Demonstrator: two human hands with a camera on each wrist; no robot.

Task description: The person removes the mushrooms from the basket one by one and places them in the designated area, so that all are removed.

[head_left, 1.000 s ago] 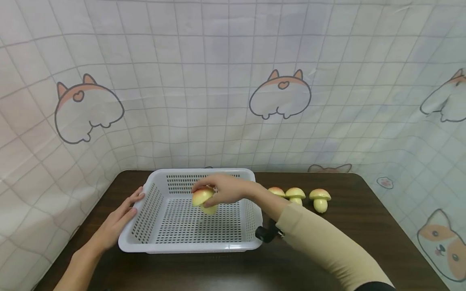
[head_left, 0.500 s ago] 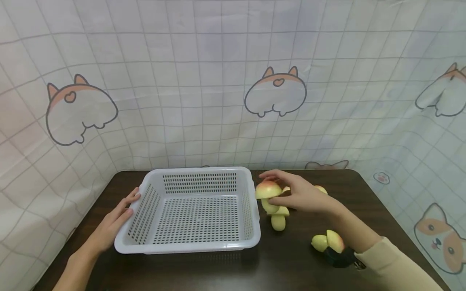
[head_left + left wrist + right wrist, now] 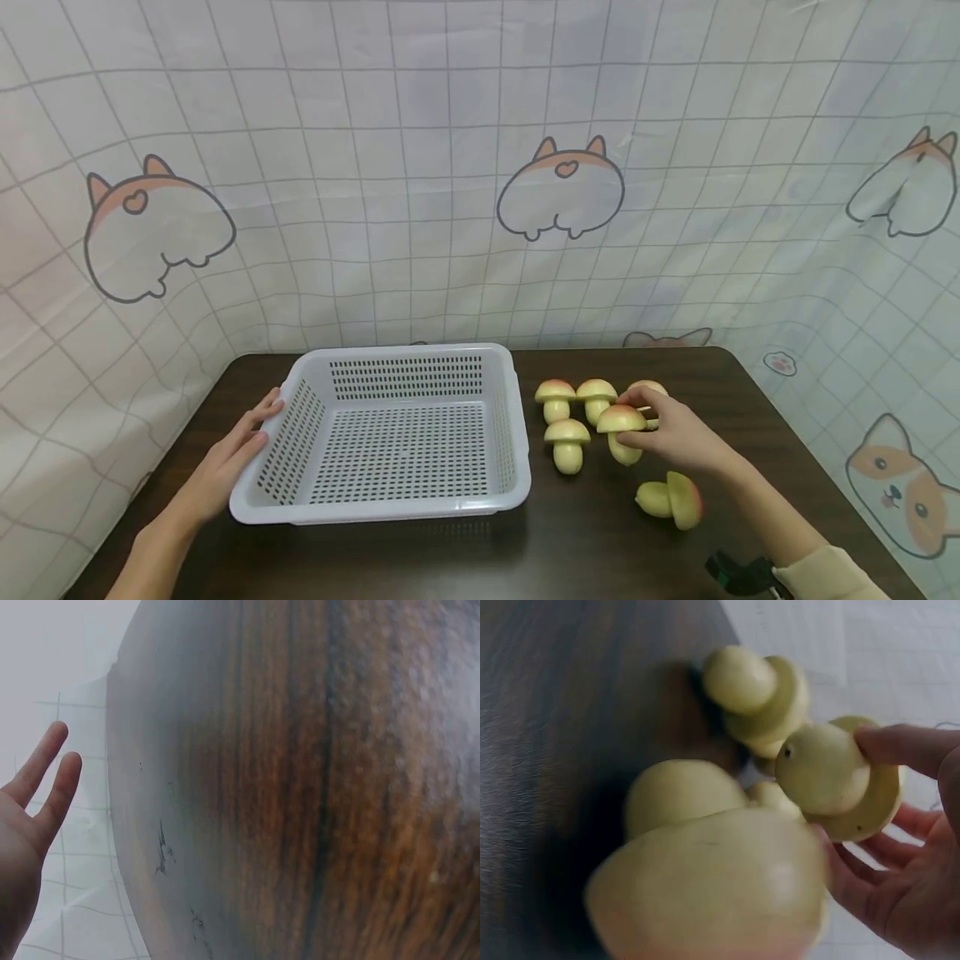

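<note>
My right hand (image 3: 678, 429) pinches a yellow toy mushroom (image 3: 621, 421) with a reddish cap between thumb and fingers, right of the basket. In the right wrist view the held mushroom (image 3: 825, 772) turns its stem end toward the camera. Another mushroom (image 3: 671, 500) lies on its side just in front of that hand. Behind the hand, a further mushroom (image 3: 652, 387) is partly hidden. My left hand (image 3: 217, 471) rests with extended fingers against the left rim of a white plastic basket (image 3: 390, 508); nothing lies inside the basket.
Several more mushrooms stand right of the basket, including one at the back (image 3: 556, 400), its neighbour (image 3: 596, 398) and one nearer (image 3: 567, 442). The dark wooden table (image 3: 585, 542) ends at a grid-patterned cloth (image 3: 420, 208) with cartoon dogs.
My right hand has drawn back from over the basket to the right, still holding the mushroom, and is now among the others. The view has shifted slightly; the left hand stays at the rim.
</note>
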